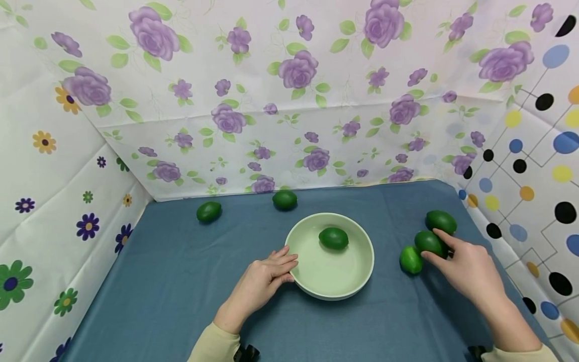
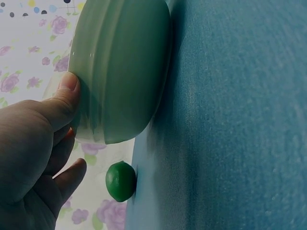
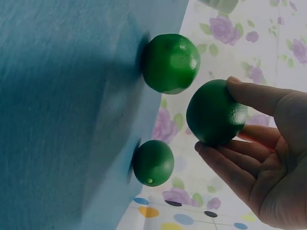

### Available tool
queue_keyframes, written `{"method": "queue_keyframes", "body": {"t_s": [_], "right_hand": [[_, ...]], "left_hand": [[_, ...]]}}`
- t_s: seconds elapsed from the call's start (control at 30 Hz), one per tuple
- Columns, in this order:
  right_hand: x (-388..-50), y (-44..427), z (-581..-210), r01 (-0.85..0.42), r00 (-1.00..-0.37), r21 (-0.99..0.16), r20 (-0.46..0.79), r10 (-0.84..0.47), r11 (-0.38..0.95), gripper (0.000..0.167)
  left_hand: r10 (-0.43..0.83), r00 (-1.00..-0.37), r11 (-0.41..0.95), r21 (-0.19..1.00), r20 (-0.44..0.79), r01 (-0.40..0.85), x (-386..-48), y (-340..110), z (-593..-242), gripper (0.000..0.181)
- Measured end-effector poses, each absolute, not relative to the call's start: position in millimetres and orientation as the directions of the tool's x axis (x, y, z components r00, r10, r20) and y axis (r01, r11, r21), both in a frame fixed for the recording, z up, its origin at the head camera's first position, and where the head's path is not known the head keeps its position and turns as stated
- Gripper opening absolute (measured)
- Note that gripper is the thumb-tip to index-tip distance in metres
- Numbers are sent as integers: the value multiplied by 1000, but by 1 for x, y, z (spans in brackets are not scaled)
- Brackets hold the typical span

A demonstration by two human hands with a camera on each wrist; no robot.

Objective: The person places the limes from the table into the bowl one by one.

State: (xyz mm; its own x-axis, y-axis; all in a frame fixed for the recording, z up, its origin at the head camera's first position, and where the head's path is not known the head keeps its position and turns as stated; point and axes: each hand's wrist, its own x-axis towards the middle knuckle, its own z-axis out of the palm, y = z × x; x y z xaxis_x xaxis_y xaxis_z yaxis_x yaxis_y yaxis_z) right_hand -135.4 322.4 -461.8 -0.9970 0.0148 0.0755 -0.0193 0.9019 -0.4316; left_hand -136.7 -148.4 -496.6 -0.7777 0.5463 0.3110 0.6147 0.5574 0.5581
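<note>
A pale green bowl (image 1: 327, 271) stands on the blue cloth with one green lime (image 1: 333, 238) inside. My left hand (image 1: 264, 279) grips the bowl's left rim; in the left wrist view its thumb lies against the outer wall of the bowl (image 2: 122, 72). On the right, my right hand (image 1: 472, 269) pinches a dark green lime (image 1: 429, 243) between thumb and fingers. The right wrist view shows this held lime (image 3: 216, 113) raised off the cloth, in the hand (image 3: 273, 158). A brighter lime (image 1: 411, 260) and another dark one (image 1: 441, 221) lie on either side of it.
Two more limes lie near the back edge, one at the left (image 1: 209, 212) and one behind the bowl (image 1: 285, 200). The blue cloth (image 1: 181, 296) is bordered by a floral sheet (image 1: 271, 125) behind and patterned sheets at both sides.
</note>
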Motion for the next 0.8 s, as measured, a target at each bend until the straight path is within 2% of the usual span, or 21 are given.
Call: {"method": "queue_keyframes", "body": {"t_s": [0.37, 0.8], "right_hand": [[-132, 305, -454, -61, -994, -459, 106, -14, 886, 78], [-131, 274, -439, -138, -985, -475, 155, -71, 869, 78]], "left_hand": [[539, -766, 549, 543, 350, 635, -137, -149, -499, 44], [546, -766, 551, 544, 339, 633, -138, -149, -499, 43]]}}
